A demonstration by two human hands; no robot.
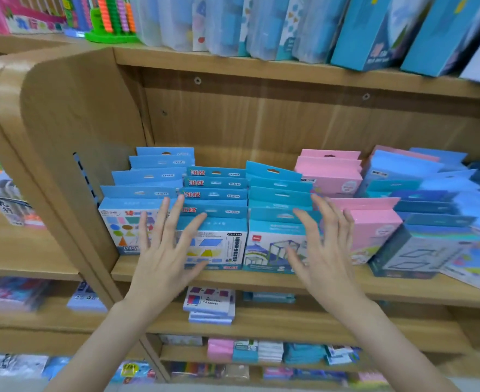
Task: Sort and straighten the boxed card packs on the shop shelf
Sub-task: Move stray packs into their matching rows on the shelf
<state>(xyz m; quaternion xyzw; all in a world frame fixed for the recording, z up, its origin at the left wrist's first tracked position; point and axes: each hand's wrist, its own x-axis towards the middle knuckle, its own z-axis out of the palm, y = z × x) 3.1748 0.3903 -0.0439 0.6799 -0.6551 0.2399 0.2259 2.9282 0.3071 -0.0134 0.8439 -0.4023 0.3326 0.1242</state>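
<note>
Boxed card packs [216,222]: ranged upright in rows on the wooden shelf [261,281]. Left hand [165,250] and right hand [323,250]: held before them, fingers spread, nothing gripped.

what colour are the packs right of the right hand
Pink packs, seen in the head view, just beyond the right hand.

Front blue pack [214,244] reads "CY-0159"; teal pack [275,244] bears "deli"

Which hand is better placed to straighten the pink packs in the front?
The right hand. Its open fingers already reach beside the front pink pack, while the left hand is over the blue rows.
</note>
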